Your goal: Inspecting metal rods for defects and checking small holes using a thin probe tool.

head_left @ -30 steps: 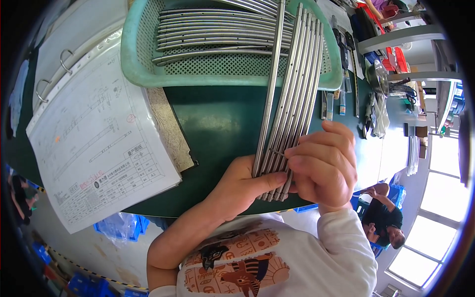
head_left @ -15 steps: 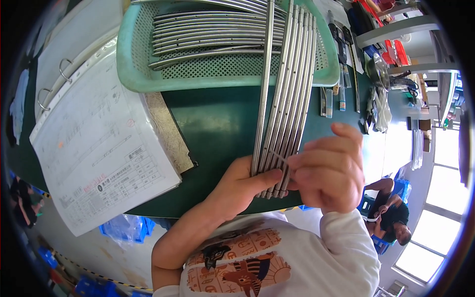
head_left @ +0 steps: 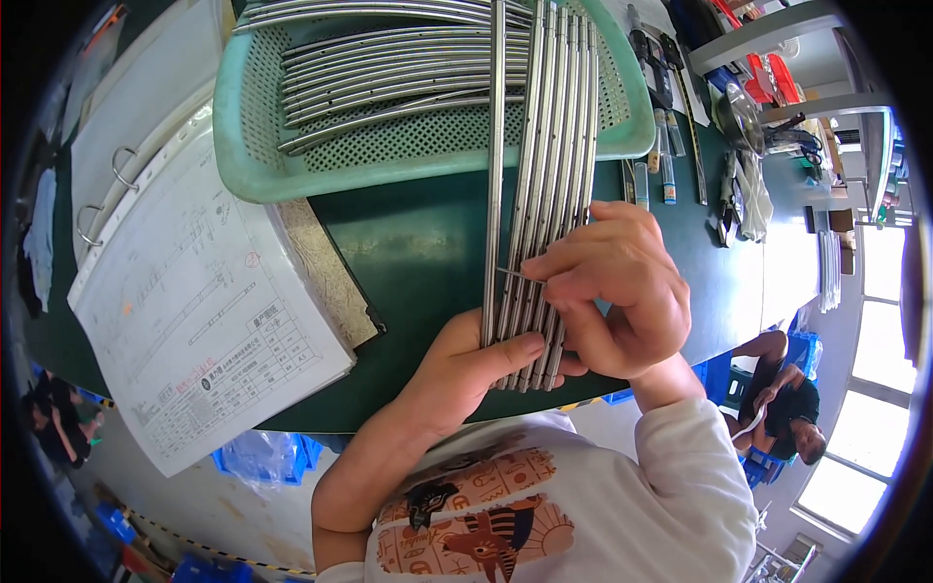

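A row of several slim metal tubes (head_left: 554, 155) with small holes along them lies side by side, their far ends over a green basket. My left hand (head_left: 462, 369) is closed round their near ends, thumb across the top. One tube (head_left: 496, 146) at the left of the row stands slightly apart from the others farther up. Between the fingertips of my right hand (head_left: 627, 291) is a thin metal pin (head_left: 513, 274). It lies across the tubes, its tip by the leftmost ones; whether it enters a hole I cannot tell.
More metal tubes (head_left: 408, 78) lie in the green perforated basket (head_left: 389, 183). An open ring binder with drawing sheets (head_left: 214, 311) is at the left. Calipers (head_left: 661, 78), small tubes and a white glove (head_left: 754, 209) are at the right. Another person (head_left: 782, 403) sits beyond the table.
My right hand has moved left and away from me over the tubes, bringing the pin to the leftmost ones. My left hand keeps its grip; the whole view has shifted slightly.
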Motion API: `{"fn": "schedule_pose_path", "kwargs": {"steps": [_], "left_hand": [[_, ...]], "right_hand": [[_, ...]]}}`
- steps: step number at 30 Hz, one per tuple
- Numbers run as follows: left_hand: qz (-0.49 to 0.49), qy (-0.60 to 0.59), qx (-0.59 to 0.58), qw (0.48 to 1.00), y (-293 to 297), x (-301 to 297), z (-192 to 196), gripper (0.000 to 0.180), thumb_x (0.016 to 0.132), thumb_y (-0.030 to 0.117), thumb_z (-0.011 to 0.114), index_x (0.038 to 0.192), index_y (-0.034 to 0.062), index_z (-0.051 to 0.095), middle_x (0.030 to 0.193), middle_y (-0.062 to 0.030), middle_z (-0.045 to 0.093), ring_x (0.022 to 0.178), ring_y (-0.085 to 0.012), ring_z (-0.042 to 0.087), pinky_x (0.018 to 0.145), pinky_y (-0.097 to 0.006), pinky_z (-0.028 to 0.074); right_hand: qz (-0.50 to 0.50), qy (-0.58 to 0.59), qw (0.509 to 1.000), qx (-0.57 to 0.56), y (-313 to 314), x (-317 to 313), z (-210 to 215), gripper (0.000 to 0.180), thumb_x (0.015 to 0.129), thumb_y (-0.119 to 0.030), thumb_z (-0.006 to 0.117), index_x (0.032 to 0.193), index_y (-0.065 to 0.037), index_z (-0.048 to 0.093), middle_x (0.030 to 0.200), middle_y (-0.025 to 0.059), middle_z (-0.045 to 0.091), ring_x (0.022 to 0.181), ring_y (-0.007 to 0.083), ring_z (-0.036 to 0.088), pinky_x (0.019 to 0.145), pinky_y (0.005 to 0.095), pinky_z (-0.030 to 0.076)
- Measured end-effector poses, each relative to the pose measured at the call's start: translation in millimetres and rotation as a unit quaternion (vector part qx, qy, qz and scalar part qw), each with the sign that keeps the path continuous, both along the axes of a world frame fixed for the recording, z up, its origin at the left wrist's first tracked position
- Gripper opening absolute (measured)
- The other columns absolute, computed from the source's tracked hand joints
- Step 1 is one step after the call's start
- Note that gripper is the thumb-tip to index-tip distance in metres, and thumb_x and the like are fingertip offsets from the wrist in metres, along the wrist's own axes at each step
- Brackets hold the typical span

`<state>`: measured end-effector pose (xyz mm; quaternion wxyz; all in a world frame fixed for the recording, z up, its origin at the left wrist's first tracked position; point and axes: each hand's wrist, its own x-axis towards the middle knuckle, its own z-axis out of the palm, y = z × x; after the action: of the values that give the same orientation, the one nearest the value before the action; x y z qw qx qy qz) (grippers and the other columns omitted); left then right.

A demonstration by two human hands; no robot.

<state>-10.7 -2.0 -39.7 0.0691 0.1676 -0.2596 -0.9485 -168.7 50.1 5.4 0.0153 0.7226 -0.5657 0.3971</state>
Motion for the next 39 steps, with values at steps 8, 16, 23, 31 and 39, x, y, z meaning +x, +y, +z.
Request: {"fn": "schedule_pose_path", "kwargs": {"steps": [8, 16, 23, 31, 39], "left_hand": [[-0.028, 0.046, 0.013, 0.998, -4.0, 4.0, -8.9, 0.029, 0.09, 0.013, 0.051, 0.113, -0.0039, 0.05, 0.102, -0.0136, 0.062, 0.093, -0.0231, 0.063, 0.077, -0.031, 0.051], [-0.042, 0.042, 0.029, 0.998, -5.0, 4.7, -9.4, 0.029, 0.09, 0.014, 0.051, 0.113, -0.0042, 0.051, 0.099, -0.0149, 0.063, 0.092, -0.0225, 0.063, 0.078, -0.03, 0.051], [-0.032, 0.061, 0.029, 0.997, -5.1, 4.0, -10.0, 0.03, 0.09, 0.016, 0.052, 0.112, -0.0044, 0.052, 0.098, -0.0161, 0.064, 0.09, -0.0219, 0.064, 0.078, -0.03, 0.051], [-0.055, 0.055, 0.045, 0.996, -8.7, 5.0, -2.4, 0.043, 0.089, 0.018, 0.054, 0.124, -0.0038, 0.042, 0.11, -0.0211, 0.059, 0.096, -0.0284, 0.062, 0.08, -0.034, 0.051], [-0.068, 0.018, 0.022, 0.997, -10.6, 5.6, 1.7, 0.05, 0.088, 0.018, 0.054, 0.128, -0.0049, 0.037, 0.114, -0.0244, 0.056, 0.1, -0.0315, 0.06, 0.084, -0.036, 0.05]], "right_hand": [[0.002, -0.034, 0.999, 0.004, -0.3, 0.7, -2.6, 0.015, 0.066, -0.001, 0.065, 0.077, -0.009, 0.06, 0.082, 0.004, 0.068, 0.074, 0.0191, 0.062, 0.08, 0.0385, 0.046], [-0.012, -0.005, 0.999, 0.039, -1.6, 3.7, 3.9, 0.014, 0.074, -0.002, 0.063, 0.082, -0.01, 0.053, 0.084, 0.008, 0.068, 0.077, 0.0207, 0.062, 0.093, 0.0441, 0.036], [0.053, -0.058, 0.994, 0.077, -4.7, 1.4, 5.6, 0.012, 0.077, -0.004, 0.061, 0.082, -0.011, 0.054, 0.081, 0.0075, 0.068, 0.076, 0.0186, 0.062, 0.096, 0.0424, 0.033], [0.02, -0.052, 0.998, 0.035, -1.4, -6.5, 6.6, 0.012, 0.08, -0.005, 0.058, 0.089, -0.008, 0.051, 0.083, 0.0086, 0.068, 0.078, 0.0176, 0.061, 0.096, 0.0473, 0.03], [0.114, -0.11, 0.987, -0.014, -70.6, -15.2, 2.3, 0.01, 0.082, -0.005, 0.055, 0.089, -0.004, 0.047, 0.08, 0.006, 0.065, 0.069, 0.0269, 0.061, 0.075, 0.0356, 0.046]]}}
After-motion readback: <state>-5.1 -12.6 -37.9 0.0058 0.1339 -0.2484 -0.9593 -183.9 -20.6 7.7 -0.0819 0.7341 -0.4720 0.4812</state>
